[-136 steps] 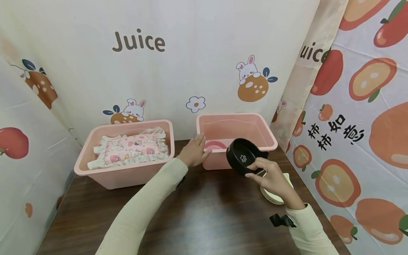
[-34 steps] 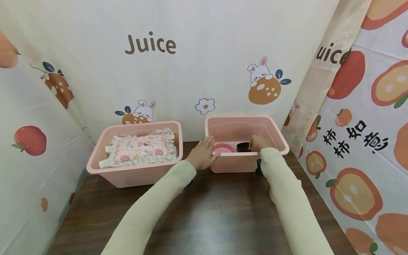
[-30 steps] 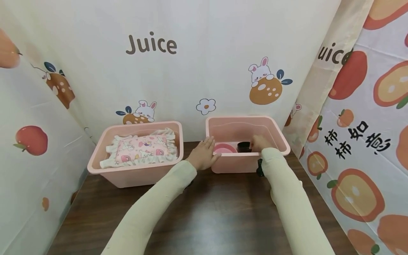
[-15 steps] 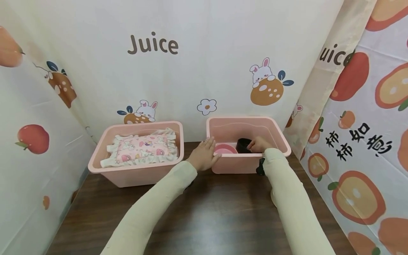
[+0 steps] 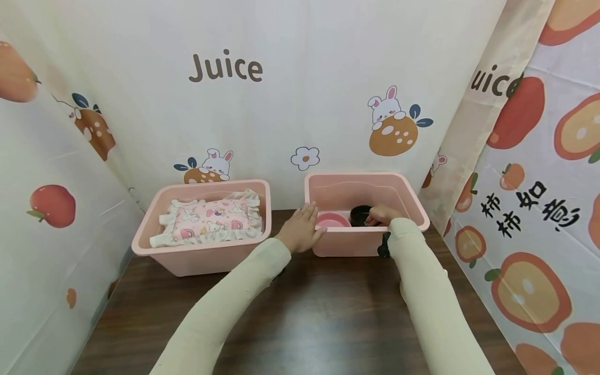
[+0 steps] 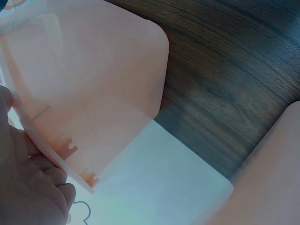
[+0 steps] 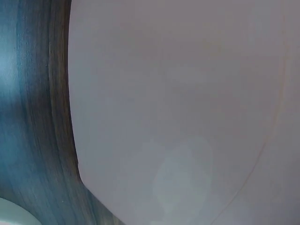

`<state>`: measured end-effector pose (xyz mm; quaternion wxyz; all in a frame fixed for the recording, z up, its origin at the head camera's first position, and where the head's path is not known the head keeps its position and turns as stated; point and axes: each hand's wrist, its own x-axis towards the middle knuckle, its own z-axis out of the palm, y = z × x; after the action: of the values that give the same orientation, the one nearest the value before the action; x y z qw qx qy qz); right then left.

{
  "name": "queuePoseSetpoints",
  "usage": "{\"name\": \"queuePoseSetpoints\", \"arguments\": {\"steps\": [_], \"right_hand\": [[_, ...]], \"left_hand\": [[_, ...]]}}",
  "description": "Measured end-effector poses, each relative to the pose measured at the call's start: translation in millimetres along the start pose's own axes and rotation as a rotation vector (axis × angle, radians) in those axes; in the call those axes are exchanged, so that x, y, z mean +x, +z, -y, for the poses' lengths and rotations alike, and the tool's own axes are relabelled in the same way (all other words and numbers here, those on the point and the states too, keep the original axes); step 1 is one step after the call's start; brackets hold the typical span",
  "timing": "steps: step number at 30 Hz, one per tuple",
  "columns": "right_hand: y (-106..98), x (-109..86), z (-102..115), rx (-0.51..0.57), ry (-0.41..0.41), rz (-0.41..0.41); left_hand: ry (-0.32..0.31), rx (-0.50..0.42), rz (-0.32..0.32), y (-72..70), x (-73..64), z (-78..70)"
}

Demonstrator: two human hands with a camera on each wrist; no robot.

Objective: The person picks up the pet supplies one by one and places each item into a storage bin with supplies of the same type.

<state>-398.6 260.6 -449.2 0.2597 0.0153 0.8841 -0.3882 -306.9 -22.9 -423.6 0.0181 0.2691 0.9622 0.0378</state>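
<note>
So the left hand (image 5: 300,229) is just resting, fingers straight, on the pink bin's (image 5: 344,244) rim, while the right hand (image 5: 383,214) pinches the black bowl (image 5: 358,214) inside. Sloppy release and it'd probably bump the pink dish (image 5: 333,220) between the hands.

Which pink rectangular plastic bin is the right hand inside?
The right bin, with the round black bowl inside; the left bin holds a frilled pink pillow.

Inside a bin (image 5: 347,243), the right hand (image 5: 382,214) grips a pan (image 5: 359,214).
</note>
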Motion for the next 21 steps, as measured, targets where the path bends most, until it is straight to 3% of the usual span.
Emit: {"name": "queuePoseSetpoints", "arguments": {"steps": [8,13,16,21], "right_hand": [[1.1,6.8,-2.9,-0.034,-0.091,0.059],[-0.4,4.8,-1.3,-0.314,-0.195,0.1],[-1.3,2.5,0.7,-0.448,-0.218,0.114],[-0.7,0.2,3.1,-0.473,-0.207,0.15]], "left_hand": [[0.006,0.007,-0.015,-0.1,-0.7,-0.3],[0.002,0.001,-0.013,-0.1,-0.1,-0.4],[-0.001,0.003,-0.018,0.5,-0.1,-0.4],[-0.001,0.008,-0.027,2.3,0.0,-1.1]]}}
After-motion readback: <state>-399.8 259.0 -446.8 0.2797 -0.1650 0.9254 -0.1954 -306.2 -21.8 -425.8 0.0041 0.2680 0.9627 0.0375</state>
